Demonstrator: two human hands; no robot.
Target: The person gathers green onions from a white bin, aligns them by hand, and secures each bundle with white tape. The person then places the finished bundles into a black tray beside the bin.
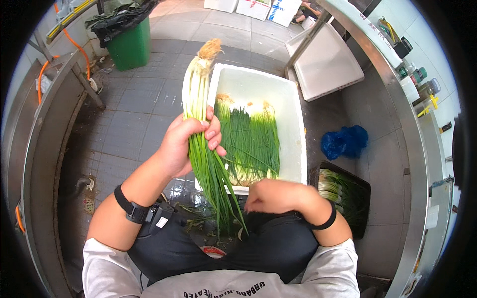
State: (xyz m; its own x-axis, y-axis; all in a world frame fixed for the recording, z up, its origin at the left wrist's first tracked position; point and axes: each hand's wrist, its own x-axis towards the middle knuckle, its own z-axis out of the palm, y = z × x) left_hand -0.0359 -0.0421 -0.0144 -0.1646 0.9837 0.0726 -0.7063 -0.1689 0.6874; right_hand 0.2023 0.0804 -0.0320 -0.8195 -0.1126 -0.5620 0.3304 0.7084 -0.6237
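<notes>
My left hand (188,143) grips a bunch of scallions (197,89) around the middle. Its brown roots point away from me, and the long green leaves hang toward my lap. Just past the near rim of a white foam box (294,149), my right hand (266,195) hovers with curled fingers. It is blurred, and whether anything is between the fingertips cannot be seen. Inside the box lie more scallions (249,138) in rows, with roots at both the far and near ends. Loose leaf scraps (195,223) are on the floor between my legs.
A dark crate (363,197) with more scallions sits at my right, below a blue plastic bag (344,141). Metal counters flank me on the left (41,149) and right (406,123). A green bin (128,48) stands far left. A white foam lid (328,59) leans far right.
</notes>
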